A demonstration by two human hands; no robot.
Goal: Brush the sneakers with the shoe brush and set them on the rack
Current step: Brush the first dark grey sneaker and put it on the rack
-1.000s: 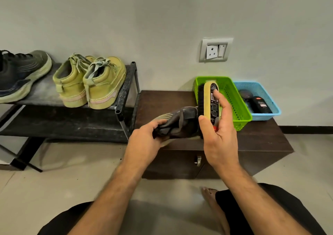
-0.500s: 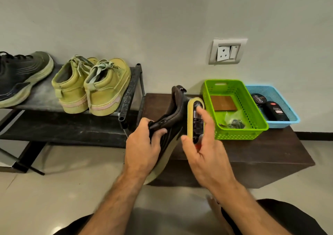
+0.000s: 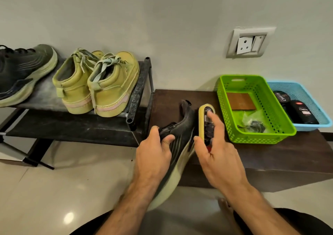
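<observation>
Dark grey mesh sneaker (image 3: 180,137), gripped in our left hand (image 3: 153,155), meets the yellow-backed shoe brush (image 3: 205,121) our right hand (image 3: 216,155) clasps. Its mate (image 3: 23,72) sits on the black metal rack (image 3: 138,90); racking this one remains.

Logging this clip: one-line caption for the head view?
Left hand holds a dark sneaker while right hand presses the shoe brush against it.

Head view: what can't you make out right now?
- Brush bristles: turned away against the dark sneaker.
- That sneaker's toe: hidden behind the left hand and forearm.
- Dark sneaker on rack: cut off by the left edge.
- Bagged items in green basket: too small to identify.
</observation>
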